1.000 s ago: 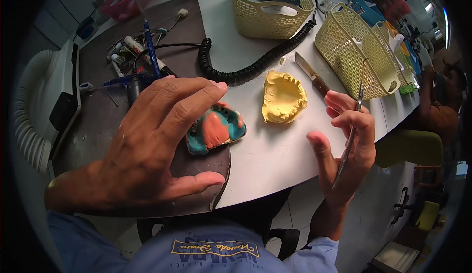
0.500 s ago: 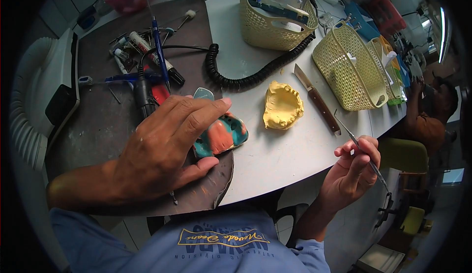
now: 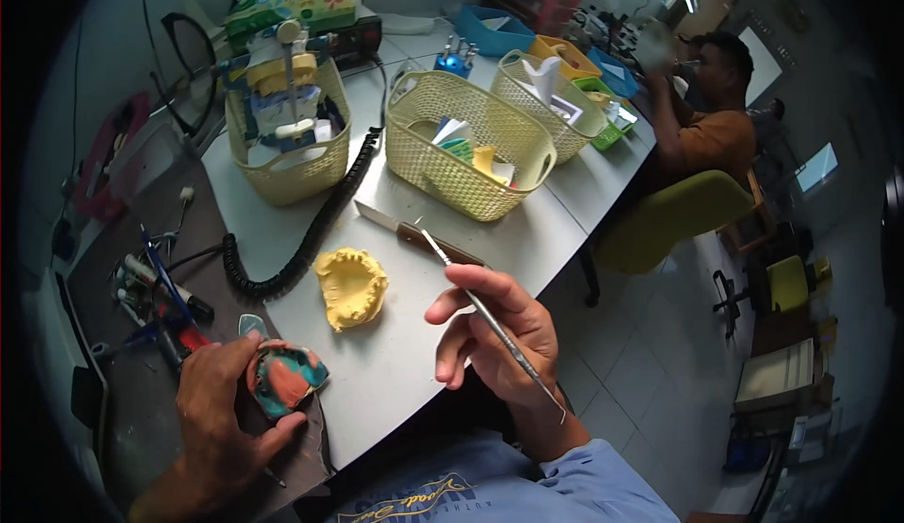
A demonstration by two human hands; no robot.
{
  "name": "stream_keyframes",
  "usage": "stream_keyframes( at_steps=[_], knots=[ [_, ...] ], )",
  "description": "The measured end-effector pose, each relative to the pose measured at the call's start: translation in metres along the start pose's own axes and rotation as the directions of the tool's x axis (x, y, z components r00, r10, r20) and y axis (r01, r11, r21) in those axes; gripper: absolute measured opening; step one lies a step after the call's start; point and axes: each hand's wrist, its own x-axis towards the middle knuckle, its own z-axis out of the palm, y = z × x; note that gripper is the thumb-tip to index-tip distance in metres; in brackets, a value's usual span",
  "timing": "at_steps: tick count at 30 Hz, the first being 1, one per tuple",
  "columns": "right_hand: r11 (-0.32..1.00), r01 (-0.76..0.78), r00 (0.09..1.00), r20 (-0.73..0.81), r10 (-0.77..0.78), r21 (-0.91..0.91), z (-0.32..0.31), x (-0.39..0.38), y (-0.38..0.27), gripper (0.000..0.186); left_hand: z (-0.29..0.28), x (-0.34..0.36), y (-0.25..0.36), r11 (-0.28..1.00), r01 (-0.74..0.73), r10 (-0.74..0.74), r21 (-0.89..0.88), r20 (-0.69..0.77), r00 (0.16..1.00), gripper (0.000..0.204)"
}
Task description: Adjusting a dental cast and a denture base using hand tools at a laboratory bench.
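My left hand point(image 3: 202, 405) grips a dental impression point(image 3: 290, 386) in orange-pink and teal over the dark mat, fingers and thumb at its sides. Its metal tray handle point(image 3: 250, 323) sticks out past my fingertips. A slim, double-ended metal dental carver point(image 3: 492, 323) rests in my right hand point(image 3: 513, 339), held in the air over the table's front edge with the upper tip pointing up and away. Between my hands, a yellow dental cast point(image 3: 351, 289) lies on the white table. Beyond the carver is a wooden-handled knife point(image 3: 414, 234), partly hidden by my right hand.
Cream baskets point(image 3: 452, 118) line the back, the left one point(image 3: 292, 179) holding an articulator with casts. A coiled black cable point(image 3: 325, 231) crosses the table. Pens and tools point(image 3: 155, 278) clutter the dark mat point(image 3: 141, 429). Another person point(image 3: 711, 128) sits at the far right.
The view has swung right, bringing more of the baskets and room into sight. My left hand still holds the impression, and my right hand still holds the carver, which now appears nearer the knife.
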Motion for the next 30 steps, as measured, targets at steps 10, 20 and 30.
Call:
stream_keyframes(
  at_steps=[10,20,30],
  knots=[
    [0.714,0.372,0.877,-0.027,-0.479,-0.593,0.012,-0.015,0.013,0.027,0.009,0.012,-0.007,0.995,-0.088,0.089,-0.048,0.016,0.996,0.094],
    [0.625,0.334,0.93,0.14,-0.339,-0.706,0.034,0.001,0.045,0.018,0.008,0.0,-0.005,1.0,0.011,-0.01,0.007,-0.043,0.999,0.084],
    [0.348,0.433,0.886,0.321,-0.336,-0.831,0.041,0.007,0.057,0.024,0.009,0.0,-0.01,0.995,0.018,-0.025,-0.093,-0.074,0.997,0.069]
  ],
)
